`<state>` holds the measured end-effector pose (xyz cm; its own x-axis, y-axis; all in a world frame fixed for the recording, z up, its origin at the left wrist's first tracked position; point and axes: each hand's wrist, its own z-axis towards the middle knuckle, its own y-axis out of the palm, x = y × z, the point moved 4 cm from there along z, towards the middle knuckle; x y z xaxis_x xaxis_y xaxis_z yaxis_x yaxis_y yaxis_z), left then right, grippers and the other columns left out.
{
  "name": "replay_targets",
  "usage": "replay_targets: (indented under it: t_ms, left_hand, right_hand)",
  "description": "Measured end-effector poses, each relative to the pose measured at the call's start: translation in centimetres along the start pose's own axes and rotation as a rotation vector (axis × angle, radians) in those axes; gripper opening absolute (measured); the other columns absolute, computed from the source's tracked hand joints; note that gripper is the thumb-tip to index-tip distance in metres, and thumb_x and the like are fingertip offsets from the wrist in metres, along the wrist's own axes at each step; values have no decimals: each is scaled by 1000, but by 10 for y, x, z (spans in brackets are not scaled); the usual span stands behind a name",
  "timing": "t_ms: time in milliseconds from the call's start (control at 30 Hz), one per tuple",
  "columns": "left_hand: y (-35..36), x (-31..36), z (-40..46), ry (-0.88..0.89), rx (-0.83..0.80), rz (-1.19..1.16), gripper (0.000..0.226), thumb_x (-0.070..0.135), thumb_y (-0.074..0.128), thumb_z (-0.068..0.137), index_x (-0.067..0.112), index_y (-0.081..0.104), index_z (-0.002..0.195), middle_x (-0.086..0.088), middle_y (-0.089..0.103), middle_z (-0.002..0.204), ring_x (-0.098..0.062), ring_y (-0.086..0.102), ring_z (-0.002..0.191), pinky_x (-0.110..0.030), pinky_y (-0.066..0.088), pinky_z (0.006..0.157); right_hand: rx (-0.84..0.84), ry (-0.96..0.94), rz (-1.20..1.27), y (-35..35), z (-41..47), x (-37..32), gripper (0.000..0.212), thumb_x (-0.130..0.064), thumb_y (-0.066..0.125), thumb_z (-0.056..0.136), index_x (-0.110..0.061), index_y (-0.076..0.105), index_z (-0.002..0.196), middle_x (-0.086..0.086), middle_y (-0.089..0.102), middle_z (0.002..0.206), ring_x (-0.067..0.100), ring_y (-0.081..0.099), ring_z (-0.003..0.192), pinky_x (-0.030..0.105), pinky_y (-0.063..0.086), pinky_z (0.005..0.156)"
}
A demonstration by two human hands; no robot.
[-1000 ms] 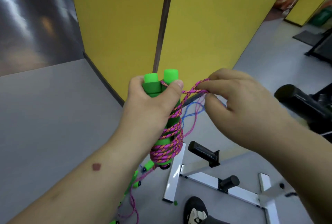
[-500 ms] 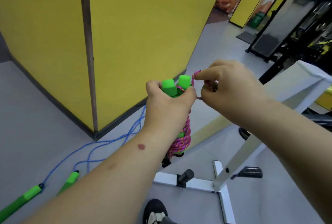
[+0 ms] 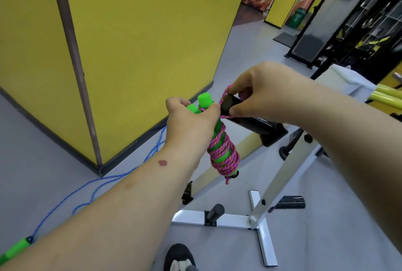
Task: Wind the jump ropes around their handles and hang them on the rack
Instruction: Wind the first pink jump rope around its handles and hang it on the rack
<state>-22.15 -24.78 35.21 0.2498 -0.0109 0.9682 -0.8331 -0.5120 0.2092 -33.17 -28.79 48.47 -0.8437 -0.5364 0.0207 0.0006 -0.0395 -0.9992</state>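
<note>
Left hand (image 3: 191,122) grips the wound green handles (image 3: 217,138); right hand (image 3: 261,94) pinches the pink rope's loop (image 3: 225,94) at the black rack peg's (image 3: 250,116) tip, open floor (image 3: 326,205) beneath.

Black rack peg (image 3: 250,116) (blunt end toward hands), open air around it.

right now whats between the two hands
In the head view, the end of the black rack peg and a pink rope loop lie between the left hand, gripping the green handles, and the right hand.
</note>
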Motion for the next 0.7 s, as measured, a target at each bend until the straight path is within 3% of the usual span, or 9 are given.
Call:
replay_targets:
  t_ms: [100, 200, 300, 400, 433, 500, 567, 633, 700]
  left_hand:
    - [-1, 2, 5, 29, -22, 70, 47, 41, 80, 83, 27, 41, 107, -5, 63, 95, -24, 62, 75, -39, 52, 66]
    - [-1, 4, 8, -28, -113, 51, 49, 46, 82, 76, 29, 47, 106, -11, 69, 107, -29, 74, 92, -48, 62, 88]
    - [1, 5, 9, -58, -184, 28, 50, 48, 78, 68, 30, 49, 104, -14, 71, 111, -32, 75, 96, -57, 58, 95]
    - [4, -1, 12, -48, -208, -29, 35, 36, 78, 85, 26, 50, 104, -14, 70, 107, -27, 69, 81, -52, 58, 90]
    - [6, -3, 14, -45, -199, -48, 28, 31, 76, 91, 25, 51, 103, -14, 68, 105, -26, 67, 79, -50, 59, 87]
    - [6, -7, 17, -49, -164, -66, 21, 27, 73, 95, 27, 53, 100, -13, 67, 102, -26, 66, 78, -51, 59, 87]
    - [9, -11, 19, -67, -152, -75, 19, 23, 73, 95, 29, 55, 99, -12, 67, 99, -28, 68, 79, -51, 60, 83]
    - [15, -19, 16, -85, -198, -75, 22, 17, 75, 92, 28, 57, 100, -6, 69, 90, -24, 68, 74, -42, 57, 69]
    - [23, -26, 10, -102, -247, -102, 28, 19, 82, 84, 26, 62, 102, 2, 71, 79, -20, 68, 73, -37, 52, 68]
  right_hand:
    - [-72, 65, 74, -3, 4, 7, 35, -46, 83, 75, -34, 77, 107, -17, 62, 76, 3, 55, 65, 23, 38, 52]
    - [-95, 129, 204, -3, 5, 14, 30, -48, 87, 70, -36, 79, 96, -16, 61, 67, 3, 53, 58, 21, 34, 49]
    - [-96, 181, 392, 3, 5, 25, 22, -46, 87, 71, -35, 80, 89, -13, 71, 76, 8, 64, 75, 27, 50, 63]
    - [-41, 214, 546, 11, 5, 34, 5, -35, 77, 80, -37, 81, 83, -4, 78, 85, 20, 73, 90, 44, 59, 89]
    - [-24, 214, 568, 14, 5, 35, 8, -32, 74, 81, -37, 81, 82, -4, 78, 84, 18, 73, 89, 43, 59, 88]
    - [15, 219, 619, 18, 3, 36, 13, -25, 71, 85, -33, 81, 82, -7, 77, 77, 3, 70, 71, 33, 59, 70]
    - [62, 218, 604, 20, 1, 35, 17, -19, 65, 88, -29, 79, 87, -10, 74, 78, -4, 60, 57, 21, 46, 55]
    - [77, 202, 507, 22, -4, 32, 26, -14, 56, 92, -31, 77, 96, -12, 73, 89, 1, 62, 72, 18, 43, 55]
    - [56, 172, 388, 23, -11, 29, 37, -11, 47, 94, -33, 75, 104, -8, 71, 96, 11, 63, 83, 18, 44, 58]
